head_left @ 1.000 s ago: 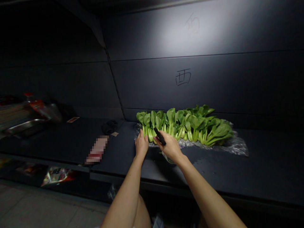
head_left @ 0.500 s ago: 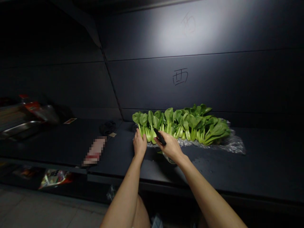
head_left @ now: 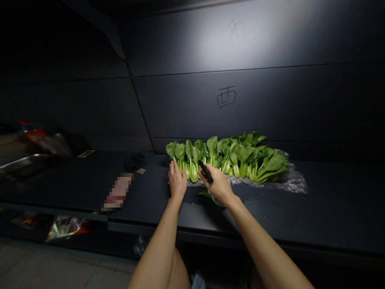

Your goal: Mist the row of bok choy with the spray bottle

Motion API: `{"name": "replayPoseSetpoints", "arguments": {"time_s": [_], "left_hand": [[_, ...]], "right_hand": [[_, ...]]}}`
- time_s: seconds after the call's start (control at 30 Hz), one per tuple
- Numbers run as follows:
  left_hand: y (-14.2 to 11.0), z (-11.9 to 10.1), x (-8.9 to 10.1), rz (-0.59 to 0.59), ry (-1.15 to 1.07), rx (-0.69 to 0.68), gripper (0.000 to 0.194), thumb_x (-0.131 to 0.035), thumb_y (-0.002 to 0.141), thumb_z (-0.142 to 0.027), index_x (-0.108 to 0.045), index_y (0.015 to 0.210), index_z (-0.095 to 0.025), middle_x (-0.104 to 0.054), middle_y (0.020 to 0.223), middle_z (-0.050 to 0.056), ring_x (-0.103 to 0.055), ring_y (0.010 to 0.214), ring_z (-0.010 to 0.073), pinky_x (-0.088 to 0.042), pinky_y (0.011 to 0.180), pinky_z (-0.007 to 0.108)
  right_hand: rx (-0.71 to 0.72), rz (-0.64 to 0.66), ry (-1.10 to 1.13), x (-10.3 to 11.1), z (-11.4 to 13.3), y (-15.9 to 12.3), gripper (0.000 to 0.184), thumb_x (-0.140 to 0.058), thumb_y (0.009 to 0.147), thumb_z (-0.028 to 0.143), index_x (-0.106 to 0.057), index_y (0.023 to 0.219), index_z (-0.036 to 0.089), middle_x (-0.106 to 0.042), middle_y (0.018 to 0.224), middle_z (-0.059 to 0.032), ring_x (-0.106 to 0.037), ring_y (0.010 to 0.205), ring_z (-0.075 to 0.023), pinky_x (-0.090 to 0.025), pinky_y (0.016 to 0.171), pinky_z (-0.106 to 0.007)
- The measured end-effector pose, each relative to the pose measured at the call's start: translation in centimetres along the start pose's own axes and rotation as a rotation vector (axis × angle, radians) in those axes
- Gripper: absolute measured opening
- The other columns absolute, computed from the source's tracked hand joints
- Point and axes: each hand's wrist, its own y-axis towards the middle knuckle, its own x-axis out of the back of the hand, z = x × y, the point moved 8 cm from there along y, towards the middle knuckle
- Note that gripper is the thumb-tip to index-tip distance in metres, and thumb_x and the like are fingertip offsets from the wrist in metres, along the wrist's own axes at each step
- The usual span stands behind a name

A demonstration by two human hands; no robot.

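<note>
A row of green bok choy stands on a clear plastic sheet on a dark shelf. My left hand rests at the left end of the row, fingers together against the stems. My right hand is closed around a slim black object, perhaps a knife handle, held just in front of the stems. A loose green leaf piece lies under my right hand.
A blurred red-and-white card lies on the shelf to the left, with a dark bundle behind it. Metal trays and red packaging sit far left. Packets lie on a lower level. The back wall bears chalk characters.
Both hands have stayed at the left end of the bok choy row. The view has shifted slightly, and my right hand has edged a little toward the stems.
</note>
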Motion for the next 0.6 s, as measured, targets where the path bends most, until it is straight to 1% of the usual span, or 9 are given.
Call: {"name": "replayPoseSetpoints", "arguments": {"time_s": [0.17,0.3,0.37,0.5,0.6], "left_hand": [[-0.1,-0.6,0.0,0.006,0.007,-0.011,0.060,-0.044,0.088,-0.027,-0.033,0.145,-0.011,-0.034,0.151,0.020,-0.027,0.142,0.0280,-0.024,0.115,0.044],[-0.2,-0.8,0.0,0.016,0.016,-0.014,0.060,-0.044,0.088,-0.027,-0.034,0.144,-0.009,-0.033,0.151,0.021,-0.027,0.142,0.0294,-0.024,0.115,0.046],[-0.2,-0.9,0.0,0.021,0.024,-0.019,0.059,-0.044,0.088,-0.027,-0.035,0.143,-0.008,-0.032,0.151,0.022,-0.026,0.142,0.0303,-0.024,0.115,0.047],[-0.3,-0.9,0.0,0.009,0.019,-0.027,0.058,-0.044,0.088,-0.028,-0.036,0.143,-0.012,-0.032,0.151,0.020,-0.026,0.143,0.0294,-0.024,0.115,0.048],[-0.3,-0.9,-0.1,0.003,0.023,-0.034,0.057,-0.045,0.087,-0.027,-0.037,0.142,-0.012,-0.033,0.151,0.020,-0.025,0.143,0.0297,-0.023,0.115,0.048]], "right_hand": [[0.005,-0.043,0.030,0.5,-0.2,-0.1,0.030,-0.044,0.093,0.041,-0.061,0.107,0.020,-0.070,0.095,-0.0078,-0.065,0.086,-0.0208,-0.042,0.070,-0.026],[0.004,-0.091,0.009,1.1,-0.5,-0.2,0.029,-0.043,0.093,0.041,-0.060,0.105,0.021,-0.070,0.094,-0.0075,-0.065,0.086,-0.0210,-0.042,0.070,-0.026],[-0.001,-0.094,-0.005,1.3,-0.5,-0.2,0.029,-0.043,0.093,0.042,-0.060,0.104,0.021,-0.070,0.094,-0.0074,-0.065,0.086,-0.0211,-0.041,0.070,-0.026],[-0.019,-0.076,-0.015,1.4,-0.8,-0.2,0.030,-0.043,0.093,0.043,-0.059,0.104,0.020,-0.070,0.094,-0.0076,-0.064,0.085,-0.0209,-0.041,0.068,-0.026],[-0.039,-0.074,-0.017,1.6,-1.0,-0.2,0.031,-0.043,0.094,0.043,-0.059,0.105,0.020,-0.070,0.095,-0.0079,-0.064,0.086,-0.0210,-0.040,0.068,-0.026]]}}
